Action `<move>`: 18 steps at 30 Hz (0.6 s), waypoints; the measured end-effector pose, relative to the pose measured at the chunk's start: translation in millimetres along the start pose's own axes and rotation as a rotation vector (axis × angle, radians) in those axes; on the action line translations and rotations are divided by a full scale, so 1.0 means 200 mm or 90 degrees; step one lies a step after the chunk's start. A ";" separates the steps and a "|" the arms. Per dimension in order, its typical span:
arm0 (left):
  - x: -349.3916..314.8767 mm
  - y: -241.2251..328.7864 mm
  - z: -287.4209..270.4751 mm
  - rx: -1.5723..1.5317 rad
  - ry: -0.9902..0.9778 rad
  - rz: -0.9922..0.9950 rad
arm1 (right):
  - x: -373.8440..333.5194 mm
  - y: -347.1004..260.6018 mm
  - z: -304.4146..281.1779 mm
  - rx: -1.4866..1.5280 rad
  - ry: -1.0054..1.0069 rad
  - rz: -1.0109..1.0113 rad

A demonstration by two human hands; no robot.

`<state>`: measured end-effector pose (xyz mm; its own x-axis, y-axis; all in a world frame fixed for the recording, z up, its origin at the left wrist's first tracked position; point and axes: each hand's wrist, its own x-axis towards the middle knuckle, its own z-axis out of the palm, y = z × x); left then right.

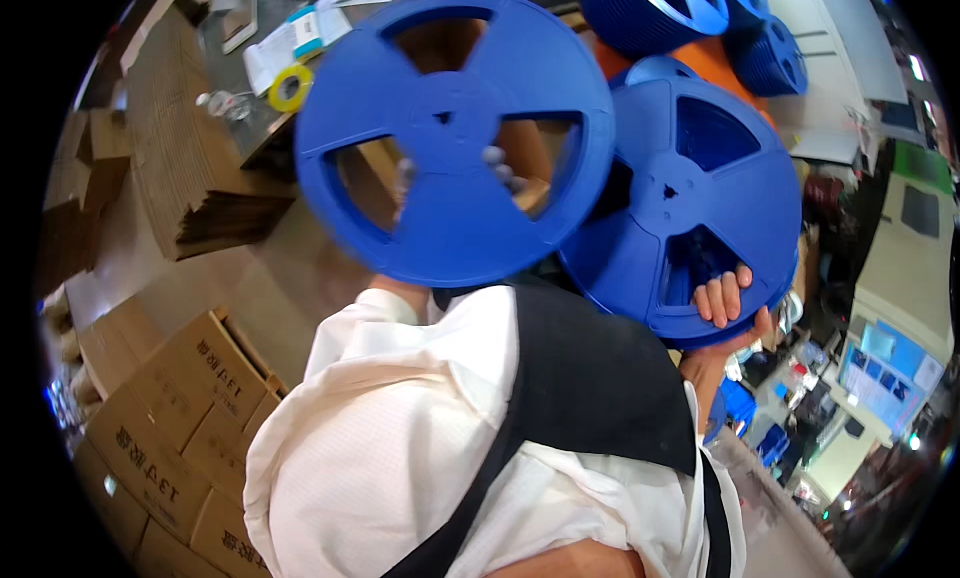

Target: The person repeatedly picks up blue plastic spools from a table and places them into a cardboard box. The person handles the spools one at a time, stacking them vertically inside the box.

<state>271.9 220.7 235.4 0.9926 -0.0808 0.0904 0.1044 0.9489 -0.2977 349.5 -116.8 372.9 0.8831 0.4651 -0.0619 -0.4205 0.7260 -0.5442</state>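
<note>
- Right hand (722, 300) is curled partly closed, fingers hooked in a window of the right blue reel (750, 203), gripping its rim.
- Left hand (402, 290), below the left blue reel (450, 213), is mostly hidden; I cannot tell its grip.
- Handling looks midway, neither reel seemingly set down.
- Beyond the right hand stand stacked blue reels (650, 23), untouched.
</note>
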 end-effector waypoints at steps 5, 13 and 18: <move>-0.08 0.18 0.08 0.148 0.054 0.081 | 0.02 0.01 0.01 0.099 -0.072 -0.035; -0.09 0.14 0.13 0.244 0.057 0.103 | 0.08 -0.02 0.01 0.111 -0.114 -0.018; -0.11 -0.04 0.08 0.227 0.088 0.091 | 0.05 -0.02 0.01 0.118 -0.124 0.017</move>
<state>247.2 220.0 251.7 0.9971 0.0418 -0.0631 -0.0385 0.9979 0.0517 359.8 -113.6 376.3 0.8219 0.5611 0.0979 -0.4902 0.7843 -0.3803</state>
